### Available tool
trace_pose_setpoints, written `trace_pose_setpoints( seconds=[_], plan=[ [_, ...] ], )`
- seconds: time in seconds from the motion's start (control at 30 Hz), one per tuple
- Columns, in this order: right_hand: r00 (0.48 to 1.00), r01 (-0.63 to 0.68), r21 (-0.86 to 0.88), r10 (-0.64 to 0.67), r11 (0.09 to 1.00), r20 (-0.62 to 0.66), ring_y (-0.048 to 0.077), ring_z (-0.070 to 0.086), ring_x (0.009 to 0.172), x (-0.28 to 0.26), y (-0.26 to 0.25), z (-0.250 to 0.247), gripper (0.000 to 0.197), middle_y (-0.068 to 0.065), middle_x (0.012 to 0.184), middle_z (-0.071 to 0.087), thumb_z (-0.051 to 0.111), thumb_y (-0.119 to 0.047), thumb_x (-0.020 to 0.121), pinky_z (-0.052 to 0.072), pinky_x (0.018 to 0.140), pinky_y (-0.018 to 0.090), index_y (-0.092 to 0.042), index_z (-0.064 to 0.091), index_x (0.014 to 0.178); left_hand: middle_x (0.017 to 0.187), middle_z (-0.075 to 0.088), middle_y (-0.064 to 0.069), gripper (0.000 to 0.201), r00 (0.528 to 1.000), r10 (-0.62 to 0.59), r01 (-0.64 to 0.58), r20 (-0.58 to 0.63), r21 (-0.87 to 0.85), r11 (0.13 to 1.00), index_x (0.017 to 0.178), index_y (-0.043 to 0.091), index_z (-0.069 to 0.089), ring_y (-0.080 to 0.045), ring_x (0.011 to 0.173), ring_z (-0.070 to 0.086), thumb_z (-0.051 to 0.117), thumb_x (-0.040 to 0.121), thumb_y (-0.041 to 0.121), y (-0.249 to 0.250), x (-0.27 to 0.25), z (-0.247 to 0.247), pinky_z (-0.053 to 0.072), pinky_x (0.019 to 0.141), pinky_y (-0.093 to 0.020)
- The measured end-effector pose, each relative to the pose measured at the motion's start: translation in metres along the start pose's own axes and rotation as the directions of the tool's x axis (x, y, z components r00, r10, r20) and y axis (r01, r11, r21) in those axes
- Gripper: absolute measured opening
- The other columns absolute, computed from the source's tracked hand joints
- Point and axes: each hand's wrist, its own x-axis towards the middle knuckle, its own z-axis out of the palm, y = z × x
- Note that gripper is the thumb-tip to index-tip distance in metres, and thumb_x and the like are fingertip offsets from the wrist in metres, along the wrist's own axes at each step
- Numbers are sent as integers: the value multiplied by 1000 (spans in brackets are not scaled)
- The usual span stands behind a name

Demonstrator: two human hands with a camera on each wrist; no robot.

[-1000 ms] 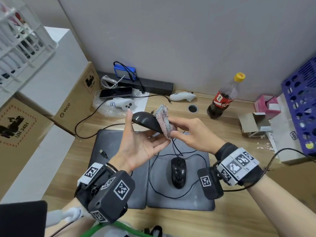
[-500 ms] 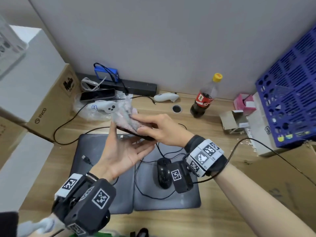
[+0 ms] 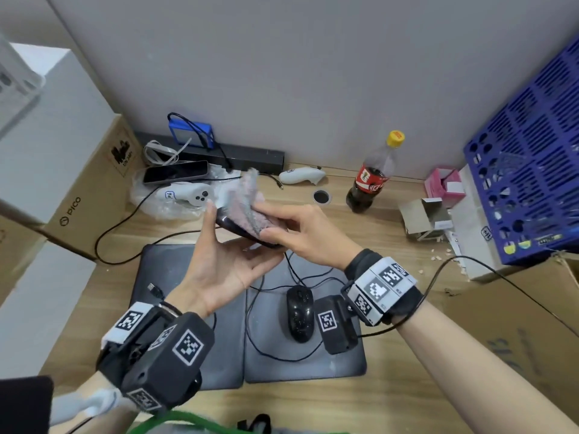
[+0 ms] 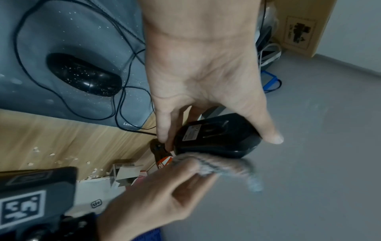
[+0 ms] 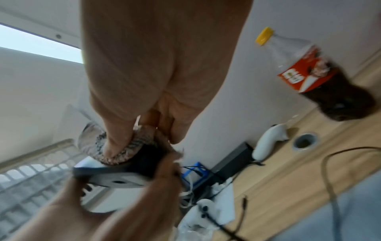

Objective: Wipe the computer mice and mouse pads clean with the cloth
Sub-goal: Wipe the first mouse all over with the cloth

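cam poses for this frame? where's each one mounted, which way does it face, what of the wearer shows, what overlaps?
Head: worn on the head, facing forward-down at the wooden desk; shows the left hand, right hand, both forearms.
Left wrist: looks along the left palm at the held black computer mouse underside; right hand's fingers below.
Right wrist: looks along the right hand pressing the pinkish fuzzy cloth on that mouse.
Shared: all three see the mouse and the cloth.
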Motion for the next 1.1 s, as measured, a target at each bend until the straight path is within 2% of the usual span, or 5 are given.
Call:
trace_pose_setpoints(
  seconds=[0.17,0.33,0.53,0.73,1.1],
  plan=[
    [997,-58,37,59,998,-45,2,63,105,-10,4,4,43,-6,119,66,73,-17,83,48,97,27,-13,64,124,136,55,-25,105,999,-42,41,-30,-9,999,130,-5,55,-39,119,61,72,61,72,-8,-1,1,50,99,-51],
    [997,-6,42,9,999,-77,-15,57,86,-3,-12,11,37,-26,97,65,74,-15,81,42,87,10,-18,69,118,138,52,-22,68,996,-66,66,-53,4,998,124,2,57,-39,127,54,52,91,60,-17,5,7,42,106,-55],
    [984,-118,98,129,988,-119,30,63,110,-20,10,3,44,5,117,69,75,-19,81,49,96,49,-16,64,123,130,60,-25,99,1000,-21,20,-20,-30,999,130,-4,55,-37,120,60,50,76,78,-6,1,1,44,105,-51],
    [980,-94,84,107,992,-169,-8,61,86,-8,-12,3,36,-13,101,71,75,-20,80,50,90,20,-24,70,115,133,56,-26,98,997,-78,79,17,-99,992,137,-2,48,-40,126,55,69,71,67,-21,10,15,37,113,-51],
    [969,-89,216,135,972,-206,3,63,109,-11,-6,11,38,-5,114,69,77,-20,78,49,100,38,-22,69,116,134,57,-22,90,993,-59,67,105,-73,995,130,-4,54,-37,129,53,56,80,72,-11,10,8,38,113,-50]
  ],
)
